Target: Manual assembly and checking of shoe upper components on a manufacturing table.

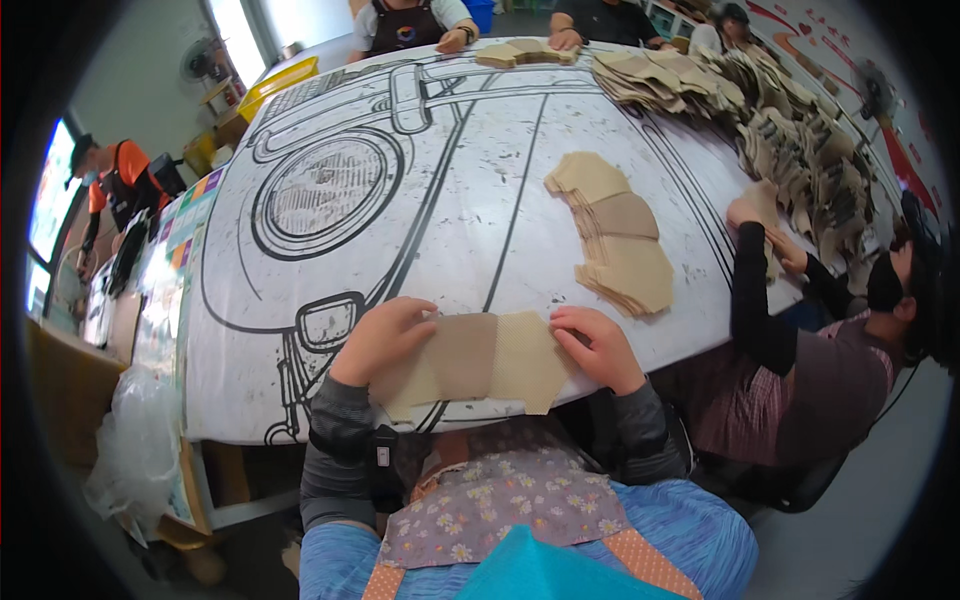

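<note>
A flat beige fabric panel (468, 358) with a darker brown band across its middle lies in front of me at the table's near edge. My left hand (385, 338) is at its left end, with thumb and bent fingers closed on the upper edge. At the upper right corner, my right hand (600, 348) pinches the panel between thumb and fingers. Beyond it, to the right, rests a stack of similar panels (622, 232), fanned slightly. Parts of the fingertips are hidden.
The white table (450, 240) carries black line drawings. Heaped panels (700, 85) fill its far right. Close by on the right, a co-worker's hands (770, 225) work at the table; others sit across. A yellow bin (278, 85) stands far left, a clear plastic bag (140, 440) near left.
</note>
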`<state>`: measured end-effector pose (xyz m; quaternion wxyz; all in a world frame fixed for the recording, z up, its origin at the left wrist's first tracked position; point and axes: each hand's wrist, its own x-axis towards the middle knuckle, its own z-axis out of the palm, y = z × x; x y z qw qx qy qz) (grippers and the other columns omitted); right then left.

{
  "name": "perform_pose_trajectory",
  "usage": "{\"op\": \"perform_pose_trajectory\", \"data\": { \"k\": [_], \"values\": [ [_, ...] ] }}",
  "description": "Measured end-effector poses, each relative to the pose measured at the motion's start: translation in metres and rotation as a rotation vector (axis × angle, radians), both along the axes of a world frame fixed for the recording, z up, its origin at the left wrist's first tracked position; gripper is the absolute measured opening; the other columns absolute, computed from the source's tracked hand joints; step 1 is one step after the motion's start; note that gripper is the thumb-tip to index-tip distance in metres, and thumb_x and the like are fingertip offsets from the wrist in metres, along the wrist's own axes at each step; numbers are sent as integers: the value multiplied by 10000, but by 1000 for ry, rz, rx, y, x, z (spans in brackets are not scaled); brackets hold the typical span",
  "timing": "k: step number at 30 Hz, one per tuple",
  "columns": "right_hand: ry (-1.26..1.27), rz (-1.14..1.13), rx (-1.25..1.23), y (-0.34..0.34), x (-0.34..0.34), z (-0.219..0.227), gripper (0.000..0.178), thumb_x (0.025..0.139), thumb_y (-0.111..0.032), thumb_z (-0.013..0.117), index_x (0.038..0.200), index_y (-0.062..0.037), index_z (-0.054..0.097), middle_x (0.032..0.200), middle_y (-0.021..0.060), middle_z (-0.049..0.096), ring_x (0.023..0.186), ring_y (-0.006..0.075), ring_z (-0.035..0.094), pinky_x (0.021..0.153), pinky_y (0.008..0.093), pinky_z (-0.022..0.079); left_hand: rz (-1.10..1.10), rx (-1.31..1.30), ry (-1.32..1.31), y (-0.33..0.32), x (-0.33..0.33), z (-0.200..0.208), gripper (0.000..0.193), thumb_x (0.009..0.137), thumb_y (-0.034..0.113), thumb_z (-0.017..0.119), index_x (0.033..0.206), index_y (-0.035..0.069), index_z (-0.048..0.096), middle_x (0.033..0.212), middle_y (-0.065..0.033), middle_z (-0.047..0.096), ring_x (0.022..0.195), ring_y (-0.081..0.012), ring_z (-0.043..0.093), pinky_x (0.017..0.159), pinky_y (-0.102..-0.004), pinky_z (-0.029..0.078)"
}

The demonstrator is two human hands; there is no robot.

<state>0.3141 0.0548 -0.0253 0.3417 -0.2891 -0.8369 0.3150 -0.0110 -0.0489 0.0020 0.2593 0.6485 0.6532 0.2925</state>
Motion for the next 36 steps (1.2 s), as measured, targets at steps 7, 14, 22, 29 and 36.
{"op": "perform_pose_trajectory", "data": {
  "k": [7, 14, 22, 29, 36],
  "values": [
    [-167, 180, 168, 21, 8, 32, 249, 883, -186, 657, 1089, -46, 662, 1047, 135, 687, 1003, 333, 641, 869, 403, 510, 32, -51, -37, 17, -6, -4, 263, 895, 174, 632, 1111, 31, 680, 965, -129, 690, 898, -229, 667, 804, -317, 513],
    [-445, 407, 306, 43, -52, 108, 310, 880, -252, 674, 1134, -77, 640, 1058, 123, 674, 971, 331, 638, 837, 414, 513, 140, 56, -306, 56, -29, -14, 232, 905, 113, 633, 1101, -3, 684, 892, -31, 652, 792, -98, 575, 720, -245, 474],
    [-377, 500, 218, 81, -131, 8, 619, 971, -478, 532, 1449, -99, 425, 1485, 139, 437, 1375, 318, 396, 1137, 476, 296, 41, 87, -43, 43, -27, -19, 379, 865, 186, 704, 1210, 40, 644, 903, -87, 650, 759, -194, 577, 717, -301, 486],
    [-510, 538, 215, 86, -130, -4, 615, 945, -482, 569, 1419, -101, 475, 1518, 135, 401, 1447, 287, 305, 1170, 529, 211, 21, 81, -79, 36, -28, -15, 299, 860, 76, 702, 1154, 27, 676, 874, -26, 625, 731, -105, 517, 672, -248, 454],
    [-468, 556, 185, 90, -128, -1, 606, 921, -486, 597, 1375, -93, 514, 1516, 131, 407, 1456, 300, 287, 1156, 545, 218, -8, 113, -70, 41, -37, -21, 301, 870, 128, 699, 1154, 30, 673, 843, -66, 626, 713, -134, 551, 666, -277, 474]
  ]
}}
